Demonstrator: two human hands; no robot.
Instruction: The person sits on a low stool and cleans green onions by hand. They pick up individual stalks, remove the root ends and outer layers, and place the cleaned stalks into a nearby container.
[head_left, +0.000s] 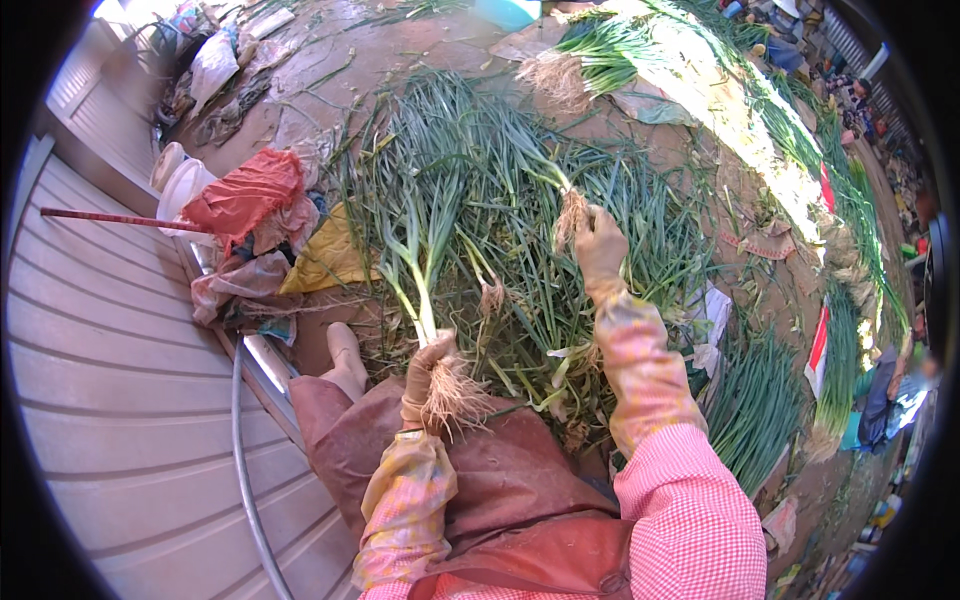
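My gloved left hand (429, 375) grips a small bunch of green onions (421, 289) by its white stalks, just above the roots. The pale stringy roots hang below that fist over my brown apron (517, 472), while the leaves point away from me. Out to the right, my gloved right hand (602, 244) holds the root end of another green onion (566, 187). Its leaves merge with the big heap of green onions (510, 150) in front of me. One loose green onion (487, 285) with roots lies on the heap between my hands.
Ribbed metal wall panels (150, 390) and a metal pipe (244, 465) run along my left. White buckets (184, 187) stand there beside a red sack (251, 195) and a yellow sack (330, 251). Bundled green onions (757, 405) lie at right; another rooted bundle (600, 64) lies farther ahead.
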